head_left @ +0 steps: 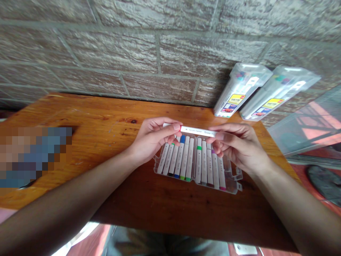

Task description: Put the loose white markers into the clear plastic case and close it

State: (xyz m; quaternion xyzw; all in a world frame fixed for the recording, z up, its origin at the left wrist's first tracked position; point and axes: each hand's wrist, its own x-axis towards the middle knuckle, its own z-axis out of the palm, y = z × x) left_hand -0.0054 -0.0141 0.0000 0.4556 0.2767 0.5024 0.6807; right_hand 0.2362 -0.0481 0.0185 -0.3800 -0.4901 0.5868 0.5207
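Note:
Both my hands hold one white marker level above an open clear plastic case. My left hand pinches the marker's left end, by its red band. My right hand grips the right end with fingers curled round it. The case lies flat on the wooden table and holds several white markers side by side, with green, blue, purple and pink bands.
Two more clear marker cases lean against the brick wall at the table's back right corner. A blurred patch covers something at the table's left. The table's right edge drops to a red floor with a dark shoe.

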